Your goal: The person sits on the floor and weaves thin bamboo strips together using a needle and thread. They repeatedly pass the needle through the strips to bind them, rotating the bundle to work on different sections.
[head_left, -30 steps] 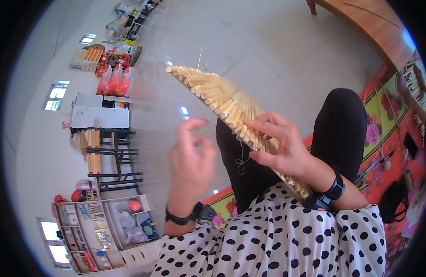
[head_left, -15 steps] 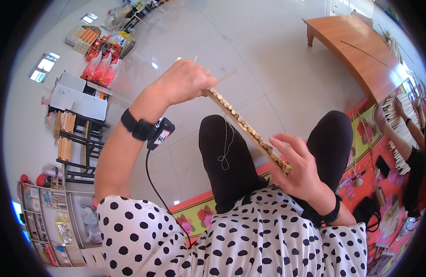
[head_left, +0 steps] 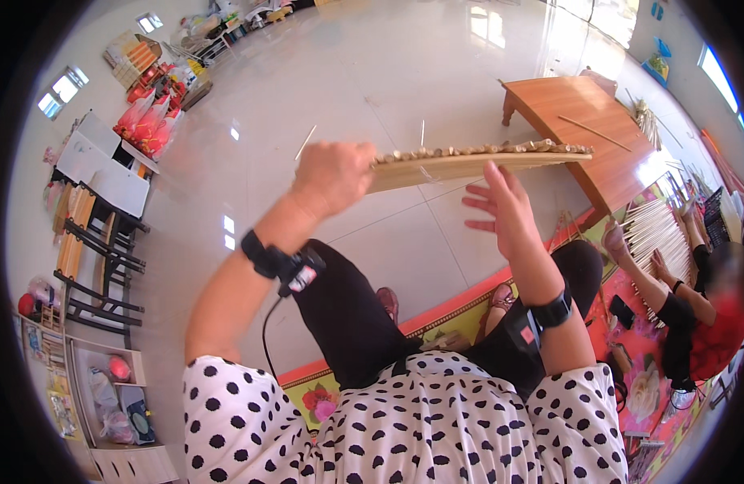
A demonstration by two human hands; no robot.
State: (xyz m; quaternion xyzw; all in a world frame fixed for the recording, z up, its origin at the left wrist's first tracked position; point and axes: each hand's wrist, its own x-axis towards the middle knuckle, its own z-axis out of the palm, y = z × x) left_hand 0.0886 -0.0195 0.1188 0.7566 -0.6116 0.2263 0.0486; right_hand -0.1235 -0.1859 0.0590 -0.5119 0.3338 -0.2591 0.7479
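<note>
A mat of pale thin stalks, bound side by side, is held up in front of me with its row of cut ends along the top edge. My left hand is closed round the mat's left end. Beside the lower edge of its right half, my right hand is open with fingers apart; whether a fingertip touches the mat I cannot tell. Thin loose pieces stick out near the left hand and above the mat.
A wooden table with a stick on it stands ahead right. On the right, another person sits by pale sticks on a red floral mat. Folding benches, red bags and a shelf line the left.
The stalk mat has risen away from my lap and turned from a steep slant to nearly level. Both hands have moved up with it; the right one has opened further. My view has shifted.
</note>
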